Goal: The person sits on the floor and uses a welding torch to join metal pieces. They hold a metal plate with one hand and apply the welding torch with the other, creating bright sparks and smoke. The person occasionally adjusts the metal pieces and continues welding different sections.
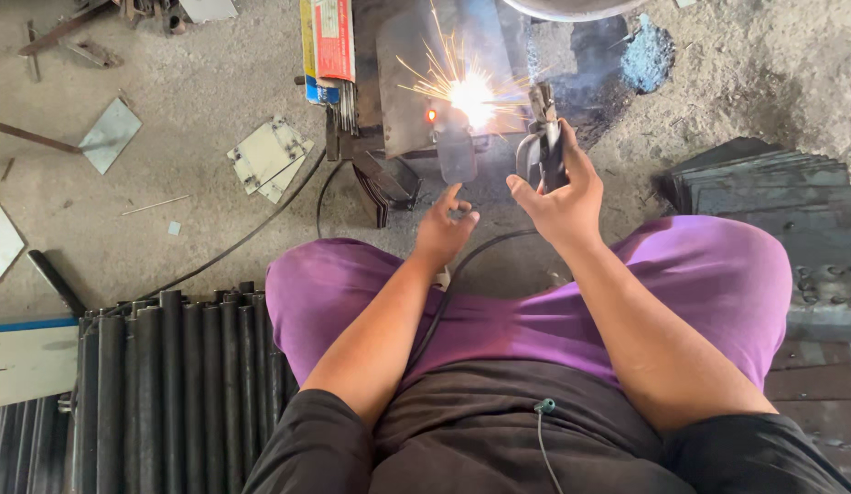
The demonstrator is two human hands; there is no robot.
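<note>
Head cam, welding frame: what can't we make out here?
- Weld joint: washed out by arc glare and sparks.
- Electrode tip: lost in the same glare beyond the holder in the right hand.
- Left hand fingertips: too small to tell if touching the workpiece.
- Round rim: cut off by top edge.

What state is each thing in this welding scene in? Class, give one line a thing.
Right hand: closed around the dark welding electrode holder.
Left hand: open, fingers spread, holding nothing.
Bright welding arc: lit, throwing sparks.
Grey metal plate: upright, being welded.
Red and yellow electrode packet: open, rods sticking out.
Black steel pipes: stacked side by side.
</note>
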